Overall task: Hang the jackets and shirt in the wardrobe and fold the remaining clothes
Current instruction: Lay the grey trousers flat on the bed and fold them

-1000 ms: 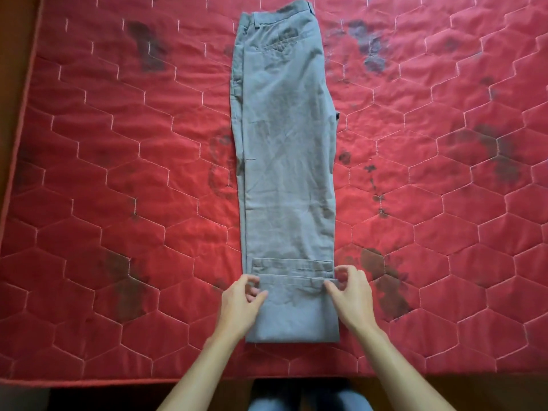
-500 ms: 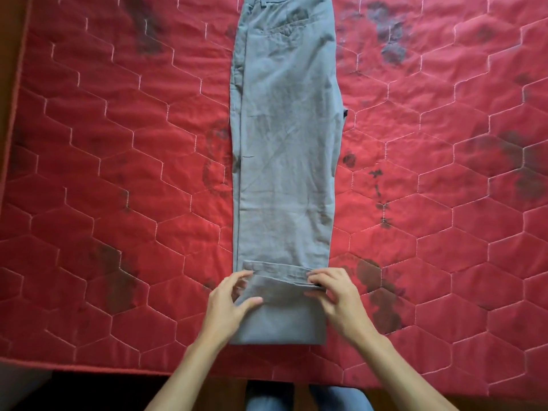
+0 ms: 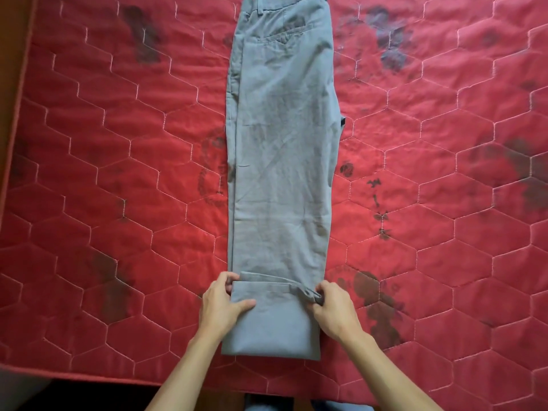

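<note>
Folding these grey trousers laid lengthwise on the red mattress — left hand and right hand each pinch a side of the turned-up hem. Fabric looks light and floppy, so I'd grip both edges to keep the fold square.

Matt grey woven trousers on quilted red stained mattress.
</note>
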Demonstrator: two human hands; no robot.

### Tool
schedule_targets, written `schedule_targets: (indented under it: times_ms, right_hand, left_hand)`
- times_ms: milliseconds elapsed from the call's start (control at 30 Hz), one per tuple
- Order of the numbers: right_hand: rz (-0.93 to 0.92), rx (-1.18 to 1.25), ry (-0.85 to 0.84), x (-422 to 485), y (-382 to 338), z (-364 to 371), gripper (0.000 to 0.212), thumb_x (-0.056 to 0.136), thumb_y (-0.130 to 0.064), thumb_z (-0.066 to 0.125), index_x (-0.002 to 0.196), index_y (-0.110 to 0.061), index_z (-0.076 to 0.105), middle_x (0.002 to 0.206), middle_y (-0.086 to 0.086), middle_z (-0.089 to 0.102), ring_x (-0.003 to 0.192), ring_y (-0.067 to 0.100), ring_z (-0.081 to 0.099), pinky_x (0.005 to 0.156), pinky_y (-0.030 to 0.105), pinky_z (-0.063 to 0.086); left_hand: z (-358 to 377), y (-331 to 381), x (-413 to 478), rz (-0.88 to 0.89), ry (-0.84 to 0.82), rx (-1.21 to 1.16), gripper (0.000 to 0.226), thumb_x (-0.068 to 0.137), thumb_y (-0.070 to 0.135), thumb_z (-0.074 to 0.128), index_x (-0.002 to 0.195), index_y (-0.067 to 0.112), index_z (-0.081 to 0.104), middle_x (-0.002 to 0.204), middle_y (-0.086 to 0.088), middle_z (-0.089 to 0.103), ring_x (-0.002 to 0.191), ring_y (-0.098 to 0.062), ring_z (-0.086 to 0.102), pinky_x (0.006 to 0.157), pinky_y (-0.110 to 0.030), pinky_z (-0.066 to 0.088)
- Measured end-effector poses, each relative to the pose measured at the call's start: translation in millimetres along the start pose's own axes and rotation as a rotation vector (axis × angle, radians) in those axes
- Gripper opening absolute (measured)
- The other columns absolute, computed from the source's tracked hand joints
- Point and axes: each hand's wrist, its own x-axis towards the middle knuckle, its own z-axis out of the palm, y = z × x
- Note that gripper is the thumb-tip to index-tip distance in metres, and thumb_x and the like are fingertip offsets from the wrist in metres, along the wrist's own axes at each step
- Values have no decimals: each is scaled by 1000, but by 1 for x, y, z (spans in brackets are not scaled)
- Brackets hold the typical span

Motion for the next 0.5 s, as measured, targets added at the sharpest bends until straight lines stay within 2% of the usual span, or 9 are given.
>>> schedule_targets:
  times_ms: [100, 200, 267, 333, 400, 467, 500]
  right_hand:
    - [-41, 66, -45, -4, 5, -1, 33, 75, -1, 54, 69, -32, 45, 78, -8, 53, 79, 20, 50, 68, 31, 32]
    - [-68, 238, -55, -12, 9, -5, 35, 74, 5, 54, 75, -30, 55, 70, -11, 60, 68, 6, 49, 67, 28, 38]
    - [-90, 426, -41, -18, 8, -9, 29, 84, 3, 61, 84, -26, 62, 76, -15, 67, 70, -2, 54, 69, 23, 43]
    - [-95, 630, -32, -22, 2, -15, 22, 91, 4, 61, 97, -17, 69, 93, -11, 75, 85, -3, 64, 76, 16, 49]
    - [-89, 696, 22, -20, -4, -19, 25, 92, 5, 61, 104, -14, 69, 102, -9, 76, 97, -1, 68, 83, 16, 50]
    - [-56, 617, 113, -11, -8, -22, 29, 89, -1, 66, 106, -24, 68, 97, -11, 75, 94, -2, 68, 82, 18, 52]
    - [-30, 553, 144, -5, -12, -26, 30, 87, -3, 68, 106, -26, 67, 95, -13, 74, 92, -3, 66, 83, 20, 52]
  left_hand:
    - [-5, 0, -2, 58, -38, 64, 40, 56, 31, 96, 73, 37, 60, 97, 5, 54, 88, -15, 60, 79, -28, 48]
    - [-8, -4, -5, 178, 17, -3, 39, 56, 27, 96, 75, 35, 63, 111, 4, 52, 102, -7, 57, 88, -25, 46]
    - [-12, -4, -8, 204, 76, -87, 32, 60, 29, 94, 80, 29, 69, 115, 10, 58, 105, -2, 58, 88, -25, 47]
    - [-16, 1, -12, 177, 69, -191, 26, 69, 34, 89, 84, 27, 71, 104, 12, 69, 98, -7, 65, 83, -31, 51]
    - [-21, 9, -15, 160, 38, -269, 26, 79, 44, 80, 87, 21, 70, 87, 5, 74, 84, -16, 69, 78, -38, 54]
    - [-25, 20, -13, 162, 70, -258, 18, 87, 41, 72, 89, 24, 70, 84, 7, 73, 81, -12, 68, 78, -34, 54]
    - [-27, 26, -9, 161, 89, -235, 7, 90, 35, 71, 92, 28, 70, 86, 12, 73, 83, -5, 68, 77, -28, 54]
